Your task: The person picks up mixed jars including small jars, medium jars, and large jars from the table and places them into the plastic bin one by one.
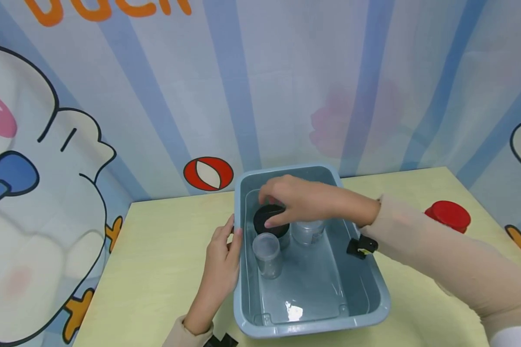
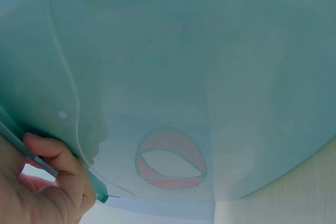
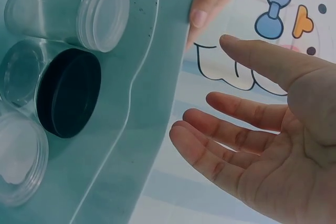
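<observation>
A blue-grey plastic basin (image 1: 312, 330) stands on the table with three clear jars inside. My left hand (image 1: 223, 260) grips its left rim, fingers curled over the edge in the left wrist view. Over the basin's far left part, my right hand (image 1: 301, 195) hovers with fingers spread and nothing held. Just below it is the jar with a black lid (image 3: 73, 93); the right wrist view shows a gap between them. Nearer me stands a slim jar (image 1: 267, 258) with a translucent lid. A wider clear jar (image 1: 308, 233) is partly hidden under my right wrist.
A red round lidded container (image 1: 450, 215) sits on the pale yellow table (image 1: 165, 270) to the right, partly behind my right sleeve. A printed cloth backdrop (image 1: 286, 86) rises along the table's back edge.
</observation>
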Motion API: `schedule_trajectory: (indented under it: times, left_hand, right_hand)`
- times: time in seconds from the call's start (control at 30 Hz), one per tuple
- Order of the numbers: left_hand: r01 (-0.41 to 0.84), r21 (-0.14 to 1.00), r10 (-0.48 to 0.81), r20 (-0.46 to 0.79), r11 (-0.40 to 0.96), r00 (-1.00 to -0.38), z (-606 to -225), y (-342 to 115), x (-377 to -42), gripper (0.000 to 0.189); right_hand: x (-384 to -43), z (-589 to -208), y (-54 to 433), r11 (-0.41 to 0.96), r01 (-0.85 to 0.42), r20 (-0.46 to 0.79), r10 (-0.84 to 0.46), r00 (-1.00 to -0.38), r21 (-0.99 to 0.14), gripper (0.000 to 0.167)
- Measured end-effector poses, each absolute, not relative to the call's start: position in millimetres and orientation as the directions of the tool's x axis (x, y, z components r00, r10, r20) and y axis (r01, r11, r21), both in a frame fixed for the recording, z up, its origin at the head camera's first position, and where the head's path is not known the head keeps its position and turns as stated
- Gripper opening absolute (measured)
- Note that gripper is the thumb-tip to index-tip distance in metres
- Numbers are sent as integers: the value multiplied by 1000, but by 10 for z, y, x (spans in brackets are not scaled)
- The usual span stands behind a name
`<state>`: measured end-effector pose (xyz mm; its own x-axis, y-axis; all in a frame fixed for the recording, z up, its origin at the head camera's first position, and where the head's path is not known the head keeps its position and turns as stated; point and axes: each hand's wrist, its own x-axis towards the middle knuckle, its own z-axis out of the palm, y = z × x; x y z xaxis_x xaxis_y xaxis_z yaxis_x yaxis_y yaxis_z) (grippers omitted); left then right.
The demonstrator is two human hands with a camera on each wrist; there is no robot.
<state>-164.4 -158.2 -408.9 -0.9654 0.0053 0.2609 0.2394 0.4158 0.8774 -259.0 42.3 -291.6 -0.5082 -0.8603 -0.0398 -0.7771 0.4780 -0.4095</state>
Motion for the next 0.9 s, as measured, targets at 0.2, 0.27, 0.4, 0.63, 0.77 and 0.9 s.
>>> schedule_trajectory:
  times: [0.2, 0.27, 0.4, 0.63, 0.77, 0.9]
  left_hand:
    - [235, 880, 4, 256, 413, -967, -4087, -1570, -1641, 47]
    - [234, 878, 1, 257, 418, -966, -4086, -1571, -1638, 47]
    - [232, 876, 0, 256, 422, -967, -4089, -1571, -1637, 47]
    - [225, 882, -3, 248, 415, -969, -4083, -1575, -1631, 48]
    - [224, 882, -7, 249, 415, -968, -4086, -1575, -1638, 48]
    - [228, 881, -9, 254, 415, -967, -4082, -1577, -1633, 48]
  right_hand:
    - [-2597, -2864, 526, 474, -770, 0, -852, -524, -428, 38]
    - [-2598, -2859, 558, 469, -770, 14, -850, -526, -432, 37]
    - [-2603, -2864, 619, 463, -772, 39, -847, -530, -435, 36]
    - [-2600, -2824, 730, 474, -757, 52, -832, -552, -450, 36]
    - [-2613, -2811, 808, 480, -741, 48, -824, -564, -470, 37]
    - [-2633, -2798, 890, 483, -728, 62, -812, -580, -486, 37]
